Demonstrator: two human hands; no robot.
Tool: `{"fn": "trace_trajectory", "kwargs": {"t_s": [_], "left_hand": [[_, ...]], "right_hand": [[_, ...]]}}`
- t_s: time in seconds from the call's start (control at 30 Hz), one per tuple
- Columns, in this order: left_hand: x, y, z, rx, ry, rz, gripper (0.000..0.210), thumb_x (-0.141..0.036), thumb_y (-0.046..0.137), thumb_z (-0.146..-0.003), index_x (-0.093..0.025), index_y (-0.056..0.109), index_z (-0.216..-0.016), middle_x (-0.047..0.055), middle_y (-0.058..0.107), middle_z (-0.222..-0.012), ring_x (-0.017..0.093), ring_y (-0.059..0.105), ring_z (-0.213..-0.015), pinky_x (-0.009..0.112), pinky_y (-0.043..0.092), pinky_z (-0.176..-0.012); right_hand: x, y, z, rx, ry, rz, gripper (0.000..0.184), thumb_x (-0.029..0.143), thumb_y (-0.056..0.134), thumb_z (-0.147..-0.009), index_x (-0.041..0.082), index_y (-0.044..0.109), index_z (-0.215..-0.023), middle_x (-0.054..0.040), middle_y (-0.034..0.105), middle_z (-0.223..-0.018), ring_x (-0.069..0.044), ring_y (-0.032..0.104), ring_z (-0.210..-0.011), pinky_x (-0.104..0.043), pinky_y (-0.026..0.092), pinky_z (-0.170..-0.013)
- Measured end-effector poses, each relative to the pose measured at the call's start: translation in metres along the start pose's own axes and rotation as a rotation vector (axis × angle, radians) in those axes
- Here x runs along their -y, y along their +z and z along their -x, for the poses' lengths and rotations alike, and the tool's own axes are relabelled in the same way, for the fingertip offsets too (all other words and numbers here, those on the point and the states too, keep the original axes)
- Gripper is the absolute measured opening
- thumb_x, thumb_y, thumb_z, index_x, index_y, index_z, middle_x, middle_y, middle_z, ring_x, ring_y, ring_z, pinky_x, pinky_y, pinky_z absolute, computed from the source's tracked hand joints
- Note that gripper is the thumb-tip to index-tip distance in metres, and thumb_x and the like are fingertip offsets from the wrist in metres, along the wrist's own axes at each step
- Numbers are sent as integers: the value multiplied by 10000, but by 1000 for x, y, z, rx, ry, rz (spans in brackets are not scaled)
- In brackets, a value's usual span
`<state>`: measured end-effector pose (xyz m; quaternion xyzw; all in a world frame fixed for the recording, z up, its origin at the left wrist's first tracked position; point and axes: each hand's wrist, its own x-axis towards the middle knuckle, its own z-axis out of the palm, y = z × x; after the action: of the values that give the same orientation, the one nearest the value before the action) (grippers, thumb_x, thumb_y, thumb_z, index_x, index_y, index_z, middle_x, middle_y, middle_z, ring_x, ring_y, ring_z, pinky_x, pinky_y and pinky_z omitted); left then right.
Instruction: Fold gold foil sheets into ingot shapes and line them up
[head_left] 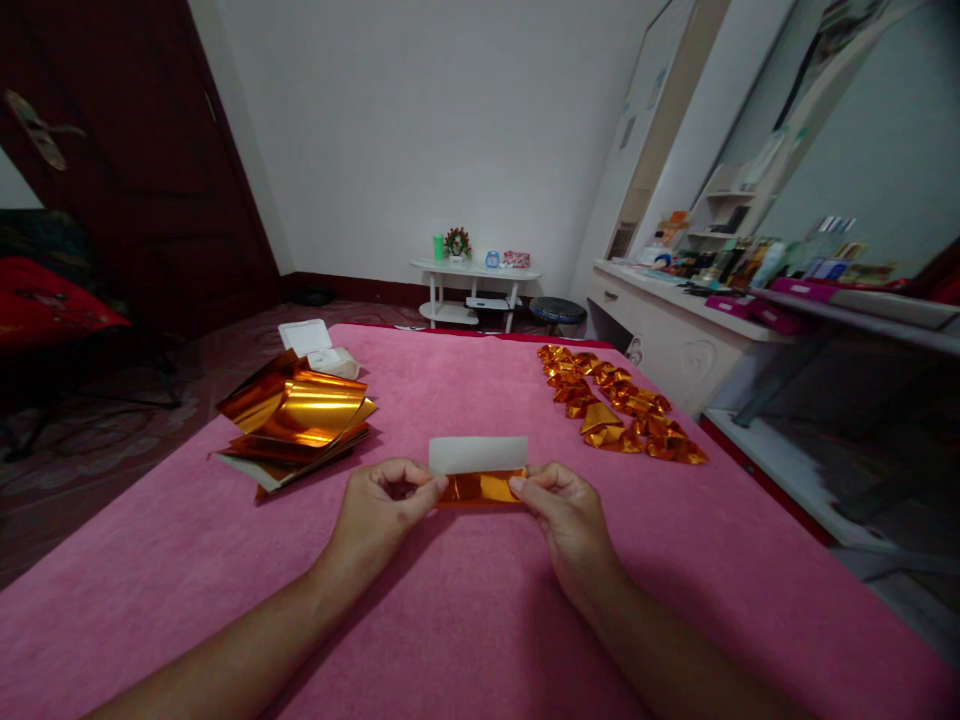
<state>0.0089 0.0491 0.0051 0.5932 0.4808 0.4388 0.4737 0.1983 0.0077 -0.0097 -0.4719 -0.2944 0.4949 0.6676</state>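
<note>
Between my two hands is a sheet of gold foil paper (480, 488), partly folded, its shiny side toward me and a pale strip of its back standing up along the far edge. My left hand (390, 503) pinches its left end between thumb and fingers. At the right end, my right hand (564, 508) grips it the same way. Left of my hands lies a loose stack of gold foil sheets (304, 415). Several folded gold foil pieces (600, 425) sit in rows on the right side of the pink cloth (450, 390).
An open white box (305, 337) lies behind the foil stack. Past the far edge stand a small white table (476, 270) and a round stool (558, 310). A white dresser (675, 320) crowded with bottles is on the right, and a dark red door (142, 170) on the left.
</note>
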Motion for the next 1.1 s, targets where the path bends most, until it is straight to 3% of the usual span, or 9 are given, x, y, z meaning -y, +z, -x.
{"fn": "trace_trajectory", "kwargs": {"t_s": [0.33,0.63,0.8,0.97,1.1], "left_hand": [[4,0,-3,14,27,198,357,-273,736,-672,-182,447,-860,-79,552,-529,71,500,-480,170,383,-522],[11,0,-4,91,12,100,283,-251,707,-693,-174,476,-837,-85,518,-518,60,456,-459,158,327,-489],[15,1,-4,124,80,-93,220,-245,677,-696,-180,526,-842,-48,574,-568,101,521,-507,186,366,-511],[13,3,0,151,211,-412,140,-186,623,-709,-202,578,-841,-38,569,-614,116,514,-535,209,325,-522],[9,2,1,158,310,-668,176,-149,608,-719,-214,597,-882,-4,594,-732,154,538,-670,246,360,-610]], "right_hand": [[7,2,3,-49,1,69,333,224,807,-520,196,506,-659,24,646,-657,-145,603,-642,-263,461,-633],[11,0,-2,-41,-4,288,275,178,759,-483,195,518,-614,50,561,-537,-114,503,-496,-233,385,-499],[5,-5,-10,29,-79,504,230,146,699,-508,209,501,-606,62,528,-518,-109,471,-481,-221,342,-464],[-1,-12,-12,60,-172,755,172,122,647,-538,229,535,-613,53,558,-529,-113,470,-477,-229,306,-471],[1,-12,-12,60,-201,838,178,112,641,-542,238,553,-633,54,547,-529,-107,442,-477,-224,270,-470]]}}
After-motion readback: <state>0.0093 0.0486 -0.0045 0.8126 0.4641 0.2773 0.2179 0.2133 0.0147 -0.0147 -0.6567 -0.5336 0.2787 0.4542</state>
